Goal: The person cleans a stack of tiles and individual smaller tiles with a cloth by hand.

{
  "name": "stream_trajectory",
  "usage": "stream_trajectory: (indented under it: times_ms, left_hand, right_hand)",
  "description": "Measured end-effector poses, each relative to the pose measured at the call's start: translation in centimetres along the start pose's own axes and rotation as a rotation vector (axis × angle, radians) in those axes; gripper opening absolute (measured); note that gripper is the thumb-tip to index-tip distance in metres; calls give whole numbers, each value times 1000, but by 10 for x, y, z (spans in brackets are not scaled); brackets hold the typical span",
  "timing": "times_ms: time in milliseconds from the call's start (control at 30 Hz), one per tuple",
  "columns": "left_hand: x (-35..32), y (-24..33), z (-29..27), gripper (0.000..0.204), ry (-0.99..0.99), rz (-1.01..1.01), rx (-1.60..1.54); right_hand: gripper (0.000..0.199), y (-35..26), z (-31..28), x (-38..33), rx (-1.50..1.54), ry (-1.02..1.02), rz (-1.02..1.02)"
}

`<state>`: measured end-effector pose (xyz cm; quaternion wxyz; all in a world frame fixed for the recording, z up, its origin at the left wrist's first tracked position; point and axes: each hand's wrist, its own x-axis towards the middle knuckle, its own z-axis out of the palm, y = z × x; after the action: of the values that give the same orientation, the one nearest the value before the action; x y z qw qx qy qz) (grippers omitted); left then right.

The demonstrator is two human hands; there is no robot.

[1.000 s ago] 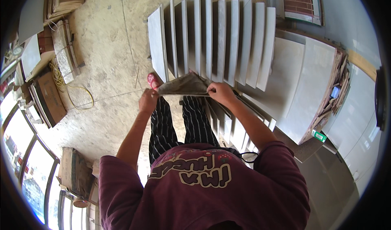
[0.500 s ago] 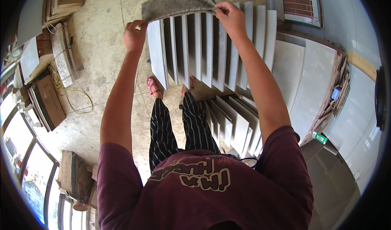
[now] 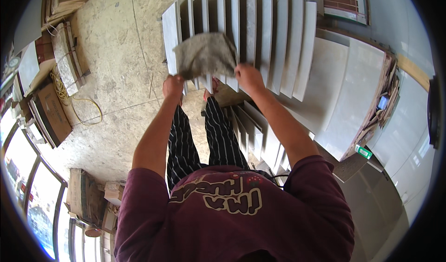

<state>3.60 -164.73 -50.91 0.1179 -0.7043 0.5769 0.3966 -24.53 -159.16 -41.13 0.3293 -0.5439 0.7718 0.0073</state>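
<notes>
Cloth (image 3: 206, 55), grey and rumpled, hangs out in front of me between my two hands, held up before the row of pale tiles (image 3: 260, 34) that stand on edge on the far side. My left hand (image 3: 173, 86) is closed on its lower left corner, and my right hand (image 3: 249, 76) is closed on its lower right edge, fingers curled tight. The cloth covers the middle of the nearer tiles. My fingertips are folded under, so I cannot make out how much fabric each pinches. My striped trousers (image 3: 204, 141) hide the floor (image 3: 116, 67) below, and one foot only peeks past the cloth.
</notes>
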Motion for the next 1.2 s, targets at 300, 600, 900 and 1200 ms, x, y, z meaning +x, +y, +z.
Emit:
stream_trajectory:
  times_ms: [300,600,900,1200]
  left_hand:
    - [-112,-72,6,17,-368,3,132]
    - [-104,-55,-66,13,-239,242,-106]
    - [4,64,-159,13,303,499,-340]
    - [86,99,-94,18,315,353,-387]
  right_hand:
    - [12,20,39,-115,172,-338,48]
    - [10,-7,-35,-96,683,-383,156]
    - [14,-48,-146,31,726,113,9]
    - [13,-15,-78,119,513,361,27]
